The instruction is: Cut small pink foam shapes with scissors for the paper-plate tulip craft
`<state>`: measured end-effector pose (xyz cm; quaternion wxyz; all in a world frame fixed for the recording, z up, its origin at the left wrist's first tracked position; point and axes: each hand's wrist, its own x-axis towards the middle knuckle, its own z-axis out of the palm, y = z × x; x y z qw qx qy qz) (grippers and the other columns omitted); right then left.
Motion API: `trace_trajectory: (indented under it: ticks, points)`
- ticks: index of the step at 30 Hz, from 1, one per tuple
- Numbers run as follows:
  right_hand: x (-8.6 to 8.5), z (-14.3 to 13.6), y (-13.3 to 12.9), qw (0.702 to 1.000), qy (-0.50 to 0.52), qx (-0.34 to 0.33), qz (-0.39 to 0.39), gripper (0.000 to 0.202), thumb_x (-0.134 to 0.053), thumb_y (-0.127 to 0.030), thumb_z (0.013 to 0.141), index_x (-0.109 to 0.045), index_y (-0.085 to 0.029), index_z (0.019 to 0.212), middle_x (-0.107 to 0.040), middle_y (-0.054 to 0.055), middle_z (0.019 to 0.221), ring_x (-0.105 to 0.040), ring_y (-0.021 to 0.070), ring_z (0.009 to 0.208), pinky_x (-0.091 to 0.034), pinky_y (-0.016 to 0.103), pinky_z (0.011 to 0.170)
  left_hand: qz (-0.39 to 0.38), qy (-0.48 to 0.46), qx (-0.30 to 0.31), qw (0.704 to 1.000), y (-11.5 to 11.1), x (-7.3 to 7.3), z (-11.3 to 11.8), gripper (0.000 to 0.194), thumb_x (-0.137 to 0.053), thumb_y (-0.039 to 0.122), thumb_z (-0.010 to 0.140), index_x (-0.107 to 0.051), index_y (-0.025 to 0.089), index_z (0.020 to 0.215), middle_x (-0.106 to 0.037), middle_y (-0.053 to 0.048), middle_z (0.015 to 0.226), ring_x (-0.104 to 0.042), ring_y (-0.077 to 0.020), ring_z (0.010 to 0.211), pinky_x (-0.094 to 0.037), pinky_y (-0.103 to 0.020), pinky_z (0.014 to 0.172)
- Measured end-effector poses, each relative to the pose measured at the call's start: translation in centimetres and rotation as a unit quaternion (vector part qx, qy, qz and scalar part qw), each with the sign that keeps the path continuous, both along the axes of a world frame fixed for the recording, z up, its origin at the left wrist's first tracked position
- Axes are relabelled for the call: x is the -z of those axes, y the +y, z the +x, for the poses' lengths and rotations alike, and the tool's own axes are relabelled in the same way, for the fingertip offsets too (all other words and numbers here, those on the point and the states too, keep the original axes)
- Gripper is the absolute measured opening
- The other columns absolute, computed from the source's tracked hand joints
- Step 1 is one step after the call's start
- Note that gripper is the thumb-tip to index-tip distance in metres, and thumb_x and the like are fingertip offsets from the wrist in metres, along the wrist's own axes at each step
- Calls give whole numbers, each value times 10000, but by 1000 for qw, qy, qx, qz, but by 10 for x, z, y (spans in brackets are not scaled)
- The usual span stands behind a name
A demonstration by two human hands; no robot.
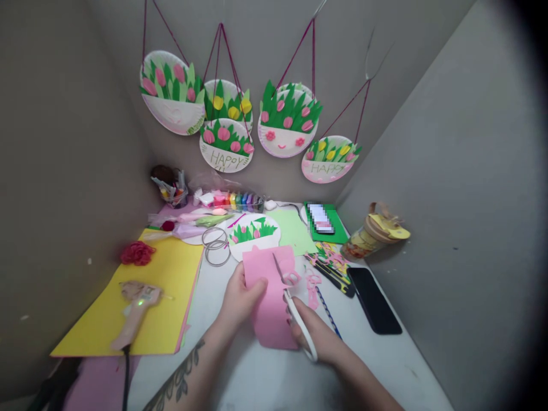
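Observation:
My left hand (pixel 244 291) grips the left edge of a pink paper sheet (pixel 272 319), its thumb lying on top. White-handled scissors (pixel 299 322) are in my right hand (pixel 314 331), at the sheet's right side. Their blades point up and away over the upper part of the pink paper, with a curled strip of it beside them. Just beyond the sheet lies a white paper plate (pixel 252 246) with green leaves and pink tulips. Pink paper scraps (pixel 314 288) are to the right of the scissors.
A glue gun (pixel 136 314) lies on yellow paper (pixel 171 314) at left, near red yarn (pixel 137 253). Metal rings (pixel 215 246) sit left of the plate. A black phone (pixel 374 299), a cup (pixel 363 240) and a striped straw (pixel 328 313) are at right. Decorated plates (pixel 289 140) hang behind.

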<state>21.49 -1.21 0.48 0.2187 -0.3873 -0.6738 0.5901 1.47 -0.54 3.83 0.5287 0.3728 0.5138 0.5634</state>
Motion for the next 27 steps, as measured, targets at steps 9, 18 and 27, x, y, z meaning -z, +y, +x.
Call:
trace_trajectory:
  ticks: [9,18,27]
  points:
    - [-8,-9,5,999,0,3,40,524,-527,-598,821,-519,-156,1101,-583,62,868,-546,182,741,-459,304,680,-4,-39,8,999,-1,-1,5,479,-679,298,750,-515,151,1176,-667,-130,1107,-646,-265,960,-516,-347,787]
    - [-13,-13,7,999,20,21,32,586,-514,-700,776,-547,-167,1019,-590,62,828,-537,203,746,-456,315,691,-23,-56,21,998,-1,-6,9,476,-705,327,723,-559,146,1139,-676,-130,1106,-653,-274,949,-521,-328,739]
    - [-11,-13,9,999,21,31,19,596,-531,-681,771,-537,-152,1047,-577,68,846,-530,200,743,-464,357,762,-24,-46,33,998,1,3,8,443,-683,299,747,-544,140,1136,-676,-123,1077,-651,-256,912,-518,-319,731]
